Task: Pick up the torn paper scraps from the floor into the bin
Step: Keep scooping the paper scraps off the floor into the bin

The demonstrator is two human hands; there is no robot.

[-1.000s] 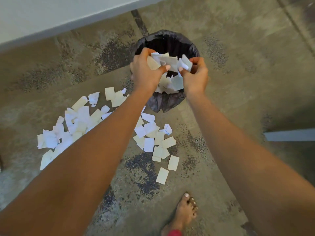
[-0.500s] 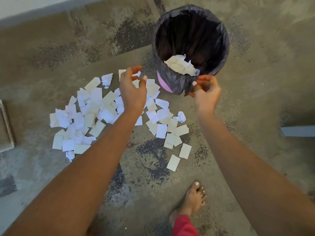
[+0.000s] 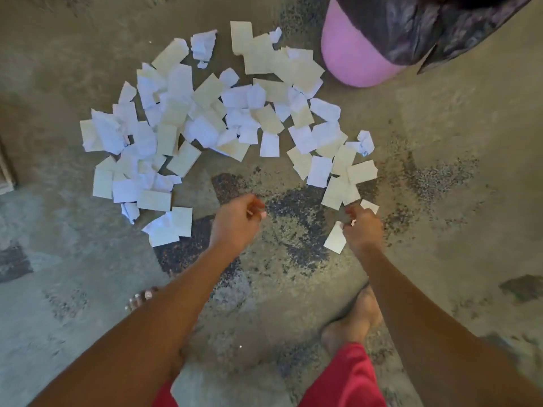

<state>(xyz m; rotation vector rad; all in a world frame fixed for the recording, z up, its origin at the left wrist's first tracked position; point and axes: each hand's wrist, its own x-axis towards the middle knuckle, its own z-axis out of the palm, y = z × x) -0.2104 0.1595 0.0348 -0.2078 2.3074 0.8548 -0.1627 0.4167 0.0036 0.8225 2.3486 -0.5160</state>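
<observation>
Scraps (image 3: 205, 113) litter the floor (image 3: 440, 201) from nine to one o'clock, with the bin (image 3: 352, 54) at one. Left hand (image 3: 238, 224) hangs loosely curled and empty. Right hand (image 3: 364, 230) curls its fingers (image 3: 349, 212) at one scrap (image 3: 335, 239); whether they grip it is unclear. Thin, flat paper may slip or flutter past the bin.

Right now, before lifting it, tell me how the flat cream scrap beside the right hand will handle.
The cream scrap looks thin and flat, so it is probably very light and floppy. Lying flat on the floor, its edge may be hard to pinch.
</observation>
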